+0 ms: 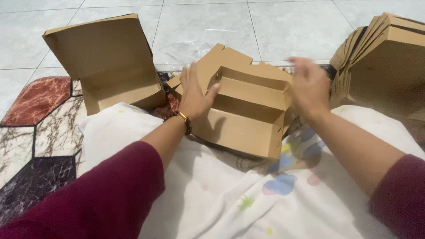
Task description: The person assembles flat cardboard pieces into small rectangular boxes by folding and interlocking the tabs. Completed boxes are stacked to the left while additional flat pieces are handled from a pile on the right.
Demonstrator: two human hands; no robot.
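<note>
A half-folded brown cardboard box (248, 115) sits on my lap, its inside open toward me. My left hand (195, 95) presses on the box's left wall, thumb hooked over the inner flap, a gold bracelet at the wrist. At the box's right end is my right hand (310, 86), blurred, fingers spread against or just beside the side flap. Both sleeves are dark red.
A finished brown box (106, 62) with its lid raised stands at the left on a patterned mat (31, 128). A stack of flat cardboard blanks (380, 62) leans at the right. A white printed cloth (212, 194) covers my lap. Pale floor tiles (199, 26) lie beyond.
</note>
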